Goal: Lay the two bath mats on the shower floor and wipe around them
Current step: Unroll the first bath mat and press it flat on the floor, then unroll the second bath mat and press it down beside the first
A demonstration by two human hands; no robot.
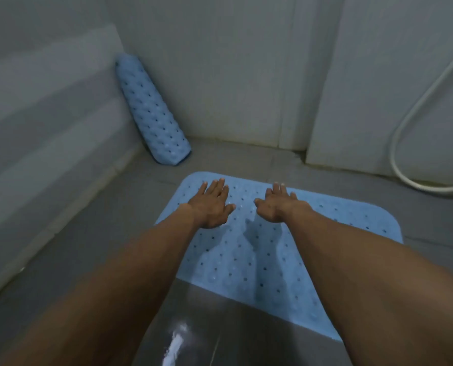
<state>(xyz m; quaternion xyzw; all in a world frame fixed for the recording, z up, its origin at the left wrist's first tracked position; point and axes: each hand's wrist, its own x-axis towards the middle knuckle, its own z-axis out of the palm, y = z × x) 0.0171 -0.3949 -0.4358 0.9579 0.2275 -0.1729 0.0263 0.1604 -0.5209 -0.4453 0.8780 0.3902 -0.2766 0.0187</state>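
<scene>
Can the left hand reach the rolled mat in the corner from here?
Probably yes: bare floor lies between the left hand and the rolled mat, though it stands beyond the fingertips, so leaning forward seems needed.

Grey tiled shower floor point(93, 233) under one flat blue mat point(246, 260), rolled mat point(151, 112) in corner.

1 mat point(249, 249) flat on floor point(109, 233); rolled mat point(151, 112) leans in far-left corner; hose point(415, 120) right.

Bare floor point(93, 249) left, rolled mat point(151, 112) (leaning) blocks corner
</scene>
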